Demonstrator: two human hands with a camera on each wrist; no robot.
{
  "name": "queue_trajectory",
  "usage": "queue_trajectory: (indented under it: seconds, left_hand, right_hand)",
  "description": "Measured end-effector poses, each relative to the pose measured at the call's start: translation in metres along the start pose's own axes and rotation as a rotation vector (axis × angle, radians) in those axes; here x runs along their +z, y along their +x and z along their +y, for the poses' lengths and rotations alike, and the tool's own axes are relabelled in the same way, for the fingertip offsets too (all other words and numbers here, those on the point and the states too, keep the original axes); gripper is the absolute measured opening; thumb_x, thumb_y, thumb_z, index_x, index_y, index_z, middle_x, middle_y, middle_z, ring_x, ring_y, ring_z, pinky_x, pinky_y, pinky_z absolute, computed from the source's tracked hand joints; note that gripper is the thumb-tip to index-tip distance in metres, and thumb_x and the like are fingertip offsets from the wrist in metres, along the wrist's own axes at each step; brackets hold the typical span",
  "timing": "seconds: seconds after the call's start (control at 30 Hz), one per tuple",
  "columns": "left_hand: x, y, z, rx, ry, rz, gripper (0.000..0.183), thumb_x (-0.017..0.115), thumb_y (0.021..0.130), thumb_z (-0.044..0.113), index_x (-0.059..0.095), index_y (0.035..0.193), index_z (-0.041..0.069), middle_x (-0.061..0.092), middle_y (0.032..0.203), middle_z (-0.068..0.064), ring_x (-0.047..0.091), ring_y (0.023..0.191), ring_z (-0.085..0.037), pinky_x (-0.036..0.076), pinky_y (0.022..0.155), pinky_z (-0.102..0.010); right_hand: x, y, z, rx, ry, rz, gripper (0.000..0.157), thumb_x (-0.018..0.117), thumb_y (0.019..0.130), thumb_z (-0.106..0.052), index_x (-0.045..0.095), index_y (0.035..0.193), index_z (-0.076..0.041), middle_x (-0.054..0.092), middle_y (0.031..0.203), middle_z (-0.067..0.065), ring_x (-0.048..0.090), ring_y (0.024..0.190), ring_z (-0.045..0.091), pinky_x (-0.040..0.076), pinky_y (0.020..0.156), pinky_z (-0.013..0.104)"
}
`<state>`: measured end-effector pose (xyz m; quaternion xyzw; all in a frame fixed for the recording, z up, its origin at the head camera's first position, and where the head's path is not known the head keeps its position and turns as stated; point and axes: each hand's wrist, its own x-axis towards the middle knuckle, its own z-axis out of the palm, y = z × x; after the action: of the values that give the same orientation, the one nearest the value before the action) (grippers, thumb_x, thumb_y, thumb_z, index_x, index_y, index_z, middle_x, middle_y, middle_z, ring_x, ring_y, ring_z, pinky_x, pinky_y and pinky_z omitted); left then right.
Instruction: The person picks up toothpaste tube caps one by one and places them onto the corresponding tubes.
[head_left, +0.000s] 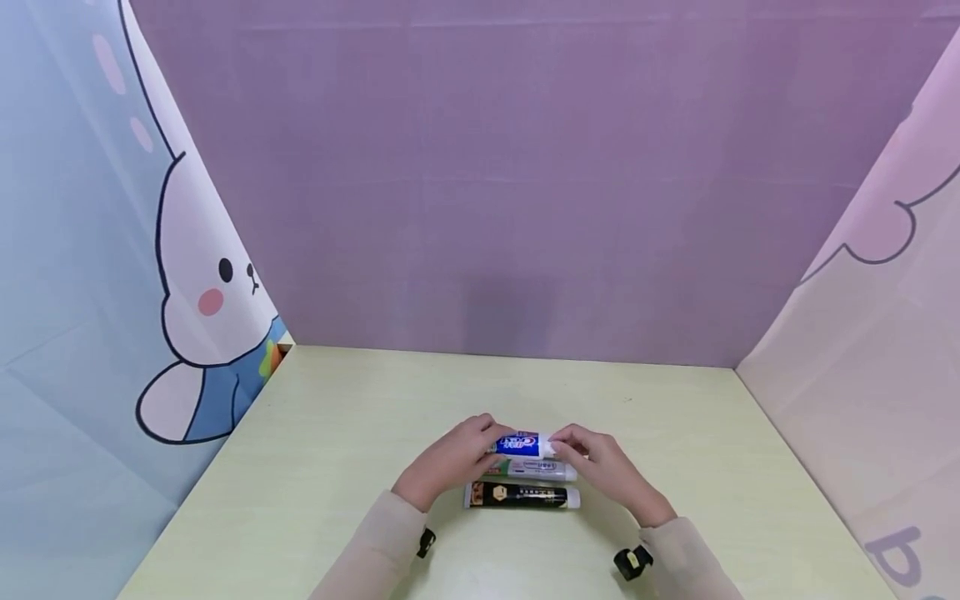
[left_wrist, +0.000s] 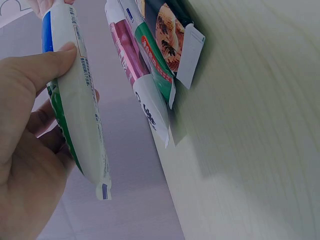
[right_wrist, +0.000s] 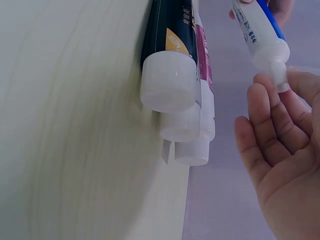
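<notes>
My left hand (head_left: 456, 454) grips a blue-and-white toothpaste tube (head_left: 517, 444), thumb on one face and fingers behind it. The left wrist view shows its pale back with small print and a green edge, held above the table. At the other end my right hand (head_left: 606, 473) pinches the tube's white cap (right_wrist: 279, 76) between thumb and fingers. Three more toothpaste tubes lie side by side: a black one (head_left: 521, 496) nearest, a silver-and-green one (head_left: 538, 469) behind it, and a pink-and-white one (left_wrist: 129, 52), which the held tube hides in the head view.
The lying tubes rest on a pale wood-grain table (head_left: 337, 433), their white caps toward the right. A purple cloth backdrop (head_left: 510, 183) stands at the back. Printed cloth panels (head_left: 67, 350) flank the table. Each wrist wears a black strap device (head_left: 633, 562).
</notes>
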<state>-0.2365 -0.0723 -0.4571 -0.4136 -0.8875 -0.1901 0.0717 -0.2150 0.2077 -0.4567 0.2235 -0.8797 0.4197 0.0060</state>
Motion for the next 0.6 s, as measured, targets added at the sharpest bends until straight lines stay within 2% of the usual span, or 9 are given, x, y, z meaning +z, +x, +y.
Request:
queue_trajectory:
  seconds: [0.27,0.47,0.6]
  left_hand:
    - [-0.0004,-0.0008,-0.0004,0.010,-0.005,0.013,0.039,0.068,0.097,0.022,0.062,0.134,0.012,0.061,0.108,-0.001,0.054,0.091,-0.007,0.051,0.082,-0.019]
    - [-0.0003,-0.0022,-0.0020,-0.010,-0.013,0.005,0.039,0.069,0.097,0.020,0.062,0.135,0.013,0.060,0.108,0.000,0.054,0.091,-0.007,0.051,0.081,-0.019]
    - [-0.0005,-0.0025,-0.0024,-0.016,-0.014,-0.001,0.039,0.068,0.098,0.021,0.061,0.135,0.014,0.060,0.108,0.000,0.054,0.091,-0.007,0.051,0.081,-0.019]
  right_hand:
    - [0.0019,-0.0007,-0.0004,-0.006,0.015,-0.008,0.022,0.058,0.103,-0.026,0.069,0.118,-0.015,0.070,0.101,-0.005,0.063,0.084,0.011,0.054,0.074,0.028]
    - [0.0016,-0.0010,0.0021,-0.048,0.010,-0.002,0.028,0.069,0.096,-0.019,0.064,0.121,-0.007,0.069,0.098,-0.002,0.065,0.084,0.013,0.056,0.076,0.030]
    - [0.0010,-0.0015,0.0043,-0.047,0.036,0.001,0.026,0.074,0.092,-0.015,0.063,0.115,-0.010,0.067,0.097,-0.003,0.065,0.085,0.015,0.056,0.076,0.031]
